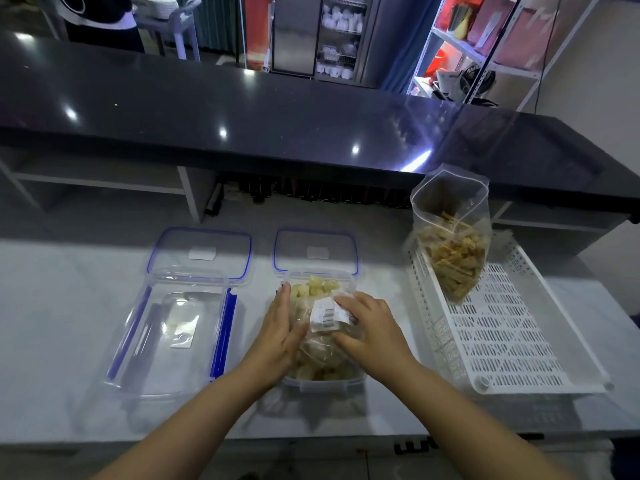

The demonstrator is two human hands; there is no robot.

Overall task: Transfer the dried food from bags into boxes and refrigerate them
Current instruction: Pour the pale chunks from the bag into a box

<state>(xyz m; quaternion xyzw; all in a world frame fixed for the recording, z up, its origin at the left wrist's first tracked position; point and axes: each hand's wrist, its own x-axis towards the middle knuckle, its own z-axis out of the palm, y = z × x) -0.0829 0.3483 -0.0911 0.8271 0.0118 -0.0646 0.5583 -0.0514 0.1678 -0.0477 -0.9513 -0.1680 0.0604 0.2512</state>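
Item one: labelled bag (327, 315), clear, pale chunks inside, held between both hands directly over the filled box (325, 382). Left hand (280, 329) lies against the bag's side with fingers straight, grasping nothing; right hand (370, 332) curls its fingers over the bag's top, thumb underneath, gripping it. I judge the first transfer part done: pale pieces lie in the box under the hands, and more show inside the bag. Left of the left hand: empty box (173, 344), no food in it. Beyond the hands: far lid (315, 252); beyond and left: left lid (201, 254), both off their boxes. Right of the right hand: second bag (453, 251) of brown strips, mouth open, standing in the white tray (512, 344). Count — bags two, boxes two, lids two, tray one. Outstanding, by my reckoning: finish this bag, fill the empty box, close both, refrigerate — I can identify no refrigerator for certain.
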